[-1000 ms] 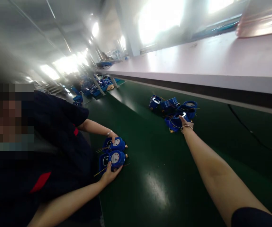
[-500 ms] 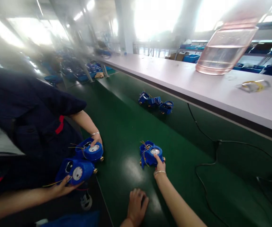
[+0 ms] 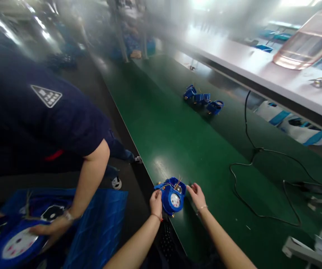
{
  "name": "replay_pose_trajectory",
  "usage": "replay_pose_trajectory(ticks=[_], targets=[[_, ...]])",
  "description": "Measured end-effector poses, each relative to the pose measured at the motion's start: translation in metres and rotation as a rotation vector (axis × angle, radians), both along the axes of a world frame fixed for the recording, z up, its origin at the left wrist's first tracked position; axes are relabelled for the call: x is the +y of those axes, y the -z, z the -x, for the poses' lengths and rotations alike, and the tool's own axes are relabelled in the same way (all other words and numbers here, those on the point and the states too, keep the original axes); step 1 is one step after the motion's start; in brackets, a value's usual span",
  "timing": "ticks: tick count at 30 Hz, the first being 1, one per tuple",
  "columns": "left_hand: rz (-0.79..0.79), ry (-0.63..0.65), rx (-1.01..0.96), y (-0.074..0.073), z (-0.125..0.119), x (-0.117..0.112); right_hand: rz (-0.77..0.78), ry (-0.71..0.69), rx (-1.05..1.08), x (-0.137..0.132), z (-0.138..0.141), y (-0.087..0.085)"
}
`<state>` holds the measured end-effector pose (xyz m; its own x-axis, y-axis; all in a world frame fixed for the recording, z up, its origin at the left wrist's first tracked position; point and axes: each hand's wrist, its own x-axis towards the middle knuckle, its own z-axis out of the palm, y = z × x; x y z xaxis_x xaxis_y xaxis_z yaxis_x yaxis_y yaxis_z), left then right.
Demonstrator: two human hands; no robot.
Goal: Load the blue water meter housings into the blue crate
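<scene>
Close to the table's near edge is a blue water meter (image 3: 175, 200) with a white round dial, brass fittings and thin loose wires. My left hand (image 3: 155, 203) is closed on its left side, where a wire runs by the thumb. On the other side, my right hand (image 3: 197, 196) is partly open, its fingertips at or just beside the casing; whether they touch is unclear. Under the meter, part of the green tabletop (image 3: 161, 130) is hidden.
At left, a co-worker in a dark shirt (image 3: 74, 116) leans over a blue crate (image 3: 102, 213), hands on blue meters (image 3: 18, 243). Several more meters (image 3: 215, 107) lie farther back. A black cable (image 3: 235, 183) crosses the table at right. A raised white shelf (image 3: 234, 59) carries a pink bottle (image 3: 298, 48).
The meter has come nearer to the front edge. My left hand has gone from the tabletop to the meter, and my right hand has loosened its grip. The co-worker's meters moved down to the crate.
</scene>
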<state>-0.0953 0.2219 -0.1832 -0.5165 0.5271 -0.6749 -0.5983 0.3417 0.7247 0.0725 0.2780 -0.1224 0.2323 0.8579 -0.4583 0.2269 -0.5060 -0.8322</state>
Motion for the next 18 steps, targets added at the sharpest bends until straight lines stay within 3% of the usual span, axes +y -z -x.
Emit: replay_pose_trajectory(ticks=[3, 6, 10, 18], targets=[[-0.043, -0.012, -0.008, 0.002, -0.003, 0.0, 0.083, -0.122, 0.077, 0.014, 0.014, 0.024], [-0.074, -0.012, -0.037, 0.003, -0.004, -0.002, 0.056, -0.124, 0.091, -0.004, 0.02, 0.041], [-0.104, 0.024, -0.113, 0.002, 0.0, -0.002, -0.027, -0.113, 0.093, -0.023, 0.017, 0.046], [-0.17, 0.079, -0.223, -0.018, -0.003, -0.003, -0.091, -0.251, 0.146, -0.005, 0.037, 0.057]])
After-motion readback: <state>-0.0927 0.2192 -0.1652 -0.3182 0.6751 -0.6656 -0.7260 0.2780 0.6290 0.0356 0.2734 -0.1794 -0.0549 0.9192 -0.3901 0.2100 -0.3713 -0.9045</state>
